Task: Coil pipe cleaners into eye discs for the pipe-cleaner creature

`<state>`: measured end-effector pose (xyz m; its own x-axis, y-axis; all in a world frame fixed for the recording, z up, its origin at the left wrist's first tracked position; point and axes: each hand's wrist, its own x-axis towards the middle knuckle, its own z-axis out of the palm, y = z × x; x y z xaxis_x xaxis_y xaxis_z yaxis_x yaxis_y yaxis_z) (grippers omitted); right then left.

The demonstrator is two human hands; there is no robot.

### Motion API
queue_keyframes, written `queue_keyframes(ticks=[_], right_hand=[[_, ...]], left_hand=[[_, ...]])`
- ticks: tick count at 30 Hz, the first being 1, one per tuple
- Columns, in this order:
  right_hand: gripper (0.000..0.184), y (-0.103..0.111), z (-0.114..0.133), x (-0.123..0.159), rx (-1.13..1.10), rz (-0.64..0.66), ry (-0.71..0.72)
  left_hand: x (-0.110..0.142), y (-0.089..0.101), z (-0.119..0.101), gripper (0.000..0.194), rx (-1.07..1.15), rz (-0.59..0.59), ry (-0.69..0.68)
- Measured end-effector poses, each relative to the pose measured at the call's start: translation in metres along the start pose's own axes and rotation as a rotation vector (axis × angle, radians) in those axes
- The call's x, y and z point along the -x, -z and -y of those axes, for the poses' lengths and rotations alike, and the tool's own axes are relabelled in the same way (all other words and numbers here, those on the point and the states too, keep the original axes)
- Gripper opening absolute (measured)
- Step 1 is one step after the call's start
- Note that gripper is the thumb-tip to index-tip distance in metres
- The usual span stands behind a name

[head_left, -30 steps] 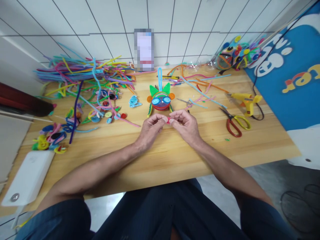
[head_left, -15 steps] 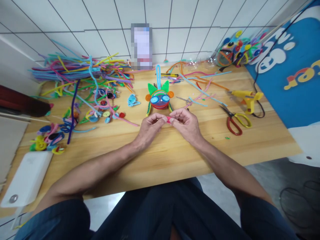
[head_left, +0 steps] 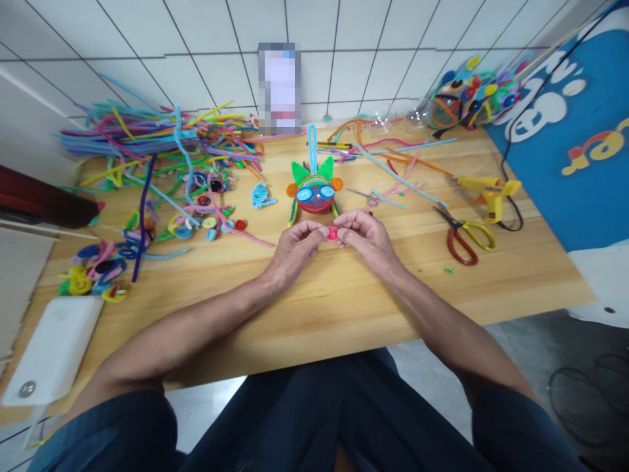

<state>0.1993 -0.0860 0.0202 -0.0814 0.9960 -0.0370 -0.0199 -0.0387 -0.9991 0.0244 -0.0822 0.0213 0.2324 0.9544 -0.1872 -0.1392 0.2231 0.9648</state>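
Note:
Between the fingertips of both hands is a small pink-red coil (head_left: 333,233), probably of pipe cleaner. My left hand (head_left: 301,244) pinches its left side, thumb against fingers. On its right side my right hand (head_left: 364,237) pinches it the same way. Just beyond the hands stands a colourful pipe-cleaner figure (head_left: 315,196) with green pointed leaves, orange ears, blue ringed eyes and a light-blue loop on top. Its lower part is partly hidden by my fingers.
Scissors (head_left: 462,237) and a yellow glue gun (head_left: 489,191) lie to the right. Bundled pipe cleaners (head_left: 132,134) and coiled pieces fill the left. A white power bank (head_left: 54,347) lies at the left edge. A clear container of coloured pieces (head_left: 472,98) is at the back right.
The pink-red coil has turned slightly between my fingertips, so more of its round face shows. The view has shifted a little; the other things stay in place.

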Motion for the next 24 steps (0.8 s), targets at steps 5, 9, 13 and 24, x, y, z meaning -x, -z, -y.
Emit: queue_keyframes(ticks=[5, 9, 13, 24], right_hand=[[0.022, -0.0015, -0.0011, 0.0008, 0.03, -0.037, 0.038], [0.021, -0.0009, -0.0008, 0.001, 0.038, -0.029, 0.035], [0.022, 0.0001, -0.0017, 0.0006, 0.048, -0.008, 0.016], [0.021, -0.0015, -0.0045, 0.0017, 0.102, 0.0, 0.079]], left_hand=[[-0.0011, 0.0007, 0.001, 0.024, -0.037, 0.016, -0.024], [-0.0018, 0.0016, 0.0017, 0.023, -0.05, 0.02, -0.027], [-0.0022, 0.002, 0.0022, 0.022, -0.072, 0.012, -0.01], [-0.0056, 0.004, 0.0013, 0.021, -0.092, 0.042, -0.029]])
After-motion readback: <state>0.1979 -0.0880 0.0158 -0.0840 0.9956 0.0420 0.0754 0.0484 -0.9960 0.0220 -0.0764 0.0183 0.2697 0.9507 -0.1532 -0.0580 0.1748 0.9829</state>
